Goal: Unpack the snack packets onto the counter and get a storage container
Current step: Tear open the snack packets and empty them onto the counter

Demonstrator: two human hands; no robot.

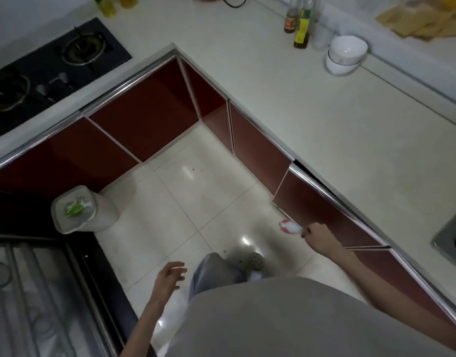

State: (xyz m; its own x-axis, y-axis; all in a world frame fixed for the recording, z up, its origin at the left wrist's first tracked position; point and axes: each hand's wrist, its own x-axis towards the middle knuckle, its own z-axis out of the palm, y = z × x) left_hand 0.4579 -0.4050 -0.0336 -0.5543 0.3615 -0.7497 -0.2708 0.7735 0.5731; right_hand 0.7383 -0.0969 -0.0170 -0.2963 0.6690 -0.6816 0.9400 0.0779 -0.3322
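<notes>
R hand [316, 235] is gripping a small white-and-red packet [290, 227], fingers curled round its near end. Packet's long axis is running roughly sideways, free end pointing left, away from the cabinet fronts [257, 148]; it's hanging over the floor [185, 202], below counter level, blurred so can't read it. L hand [170, 275] is hanging loose w/ fingers spread, holding nothing, beside the person's knee.

White L-shaped counter [312, 130] is wrapping round the corner, dark red cabinets under it, pale glossy tile floor. Black hob [49, 65] w/ 2 burners is sitting on the left run. Steel sink [451, 240] is showing at the right edge.

Counts: 1 packet, 2 stacked white bowls [346, 54], 2 dark bottles [299, 20] just beside them, 1 bin [82, 211] on the floor w/ green scraps inside.
</notes>
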